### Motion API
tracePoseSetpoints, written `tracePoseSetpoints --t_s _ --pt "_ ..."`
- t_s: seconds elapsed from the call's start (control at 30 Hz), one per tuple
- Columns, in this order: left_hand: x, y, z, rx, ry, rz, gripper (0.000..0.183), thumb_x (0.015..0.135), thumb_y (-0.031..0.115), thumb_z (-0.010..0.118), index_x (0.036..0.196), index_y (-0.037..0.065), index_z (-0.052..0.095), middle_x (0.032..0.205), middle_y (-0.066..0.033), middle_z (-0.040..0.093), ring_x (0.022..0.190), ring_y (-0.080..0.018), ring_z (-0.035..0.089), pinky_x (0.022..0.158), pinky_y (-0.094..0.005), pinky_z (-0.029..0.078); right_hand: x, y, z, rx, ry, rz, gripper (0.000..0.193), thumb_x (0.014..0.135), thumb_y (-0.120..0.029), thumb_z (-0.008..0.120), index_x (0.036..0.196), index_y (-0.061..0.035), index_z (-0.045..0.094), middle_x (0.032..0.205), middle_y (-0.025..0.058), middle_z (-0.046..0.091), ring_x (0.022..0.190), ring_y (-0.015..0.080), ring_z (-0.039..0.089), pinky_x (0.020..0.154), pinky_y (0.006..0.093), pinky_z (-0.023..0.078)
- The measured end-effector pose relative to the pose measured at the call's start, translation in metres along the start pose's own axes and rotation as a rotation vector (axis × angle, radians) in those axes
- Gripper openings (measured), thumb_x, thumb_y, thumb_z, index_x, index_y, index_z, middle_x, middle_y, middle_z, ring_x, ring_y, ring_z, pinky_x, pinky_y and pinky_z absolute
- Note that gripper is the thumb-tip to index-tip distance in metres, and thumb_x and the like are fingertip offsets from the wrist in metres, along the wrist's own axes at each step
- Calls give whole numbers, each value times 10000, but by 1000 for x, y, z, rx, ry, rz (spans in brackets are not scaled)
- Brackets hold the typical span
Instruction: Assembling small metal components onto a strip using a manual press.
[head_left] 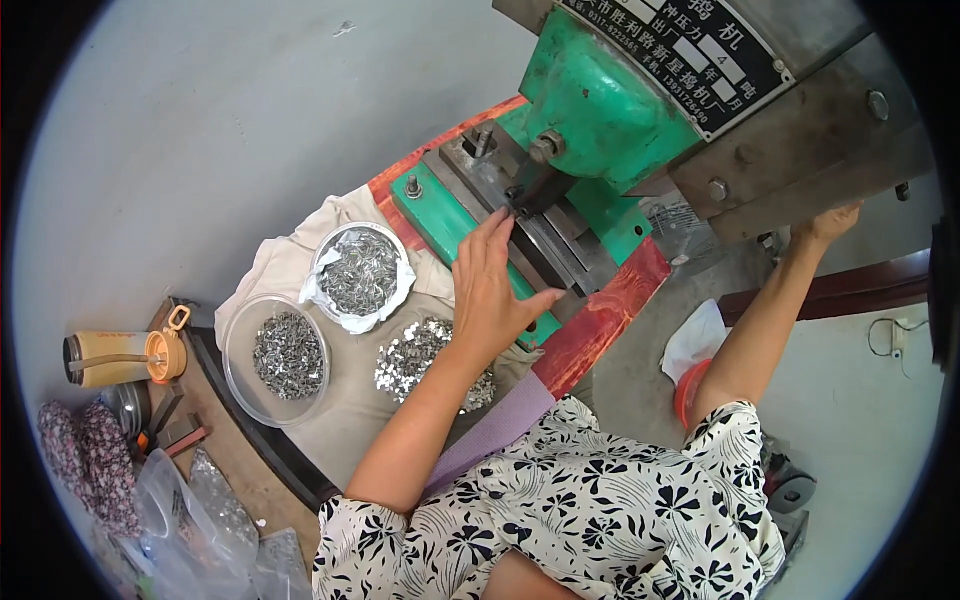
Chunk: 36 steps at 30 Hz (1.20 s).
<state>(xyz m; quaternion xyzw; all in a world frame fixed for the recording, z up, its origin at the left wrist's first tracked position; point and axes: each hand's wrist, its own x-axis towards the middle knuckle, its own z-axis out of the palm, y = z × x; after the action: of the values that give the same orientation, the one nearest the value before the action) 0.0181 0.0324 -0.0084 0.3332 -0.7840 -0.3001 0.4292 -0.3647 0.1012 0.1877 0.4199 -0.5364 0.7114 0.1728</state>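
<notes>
My left hand (487,285) reaches over the bed of a green press (610,110). Its fingers stretch toward the dark punch (543,188), and the thumb is spread well apart. The fingertips are at the steel die block (550,240), right beside the punch; whether a small part lies under them I cannot tell. My right hand (832,222) is raised at the far right, curled by the lower end of the press's metal side plate (800,170). What it grips is hidden.
On a beige cloth left of the press sit a lined bowl of small metal pieces (360,275), a clear tub of darker pieces (288,355) and a loose pile of shiny pieces (415,355). A yellow bottle (110,358) and plastic bags (190,510) lie farther left.
</notes>
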Motion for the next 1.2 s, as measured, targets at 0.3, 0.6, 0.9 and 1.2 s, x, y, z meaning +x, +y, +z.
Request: tracePoseSetpoints --t_s 0.3,0.6,0.9,1.2 --pt "0 10 0 20 -1 -57 1034 523 220 901 1376 -19 367 1411 -181 410 1261 -373 418 1051 -468 344 -16 22 -14 357 -17 109 668 1013 -557 438 1460 -62 406 1409 88 484 1271 233 492 1054 371 416" --pt "8 14 4 68 50 -57 1005 502 219 871 1349 -17 386 1361 -177 438 1229 -377 431 1031 -476 354 131 18 -77 -163 -92 182 624 1003 -540 474 1316 -2 514 1230 109 607 1105 269 606 926 384 508" --pt "26 -25 -14 114 141 -46 930 502 242 858 1300 -22 459 1336 -153 470 1278 -363 403 1081 -475 318 499 194 -343 -172 -128 65 604 1023 -522 436 1311 3 519 1207 112 618 1093 271 614 913 385 515" --pt "63 -2 9 188 104 -53 916 514 245 863 1298 -24 475 1339 -150 474 1292 -353 400 1084 -467 323 277 156 -229 -36 -42 60 582 1034 -509 415 1317 -11 519 1219 105 613 1100 264 609 917 382 513"
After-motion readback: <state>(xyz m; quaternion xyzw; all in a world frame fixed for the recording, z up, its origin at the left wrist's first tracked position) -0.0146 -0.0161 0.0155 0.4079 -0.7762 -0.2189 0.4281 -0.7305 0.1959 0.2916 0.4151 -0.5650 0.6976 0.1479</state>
